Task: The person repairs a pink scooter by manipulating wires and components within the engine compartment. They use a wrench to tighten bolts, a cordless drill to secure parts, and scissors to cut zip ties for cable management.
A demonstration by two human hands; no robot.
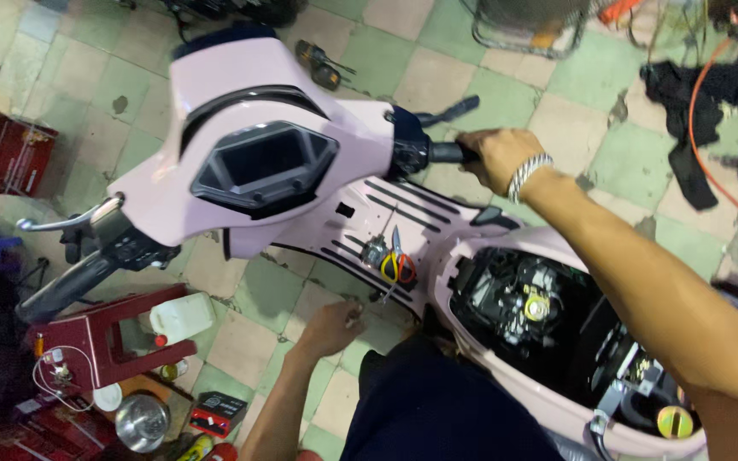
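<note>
Right hand (495,156) fingers clamped round black rubber grip (444,153) of pale pink scooter (301,119); left hand (331,327) fingers pinched together on small metal thing, below footboard.

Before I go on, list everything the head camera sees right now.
scooter: one, pale pink, centre, seat compartment open
pliers: one, red and yellow handles, on footboard
stool: one, dark red, lower left
plastic jug: one, white, on stool
box: one, red, far left
black cloth: one, upper right floor
left hand: at footboard edge, holds something small
right hand: grips right handlebar grip, silver bracelet
</note>
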